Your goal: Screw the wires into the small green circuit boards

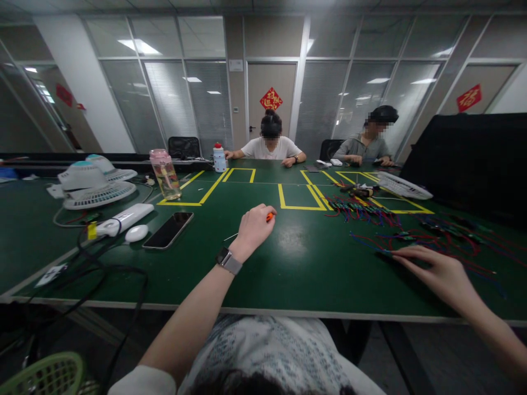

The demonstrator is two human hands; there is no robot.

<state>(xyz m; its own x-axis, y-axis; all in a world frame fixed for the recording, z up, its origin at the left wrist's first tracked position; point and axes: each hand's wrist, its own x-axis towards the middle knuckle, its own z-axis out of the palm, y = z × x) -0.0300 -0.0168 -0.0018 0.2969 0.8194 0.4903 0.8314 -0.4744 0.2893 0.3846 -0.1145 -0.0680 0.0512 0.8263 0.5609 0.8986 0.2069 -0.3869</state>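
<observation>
My left hand [253, 227] rests on the green table [288, 269], curled shut round a small screwdriver with an orange handle [269, 216]; its thin metal shaft sticks out to the left. A grey watch sits on that wrist. My right hand [432, 269] lies flat on the table at the right, fingers stretched out, fingertips touching a spread of red and blue wires with small parts [415, 233]. It holds nothing.
A black phone [168, 230], a white mouse [135, 233], a power strip [125, 218], two desk fans [93, 186] and a pink bottle [164, 174] sit at left. Yellow tape boxes [300, 197] mark the table. Two people sit at the far side. Black cables hang at front left.
</observation>
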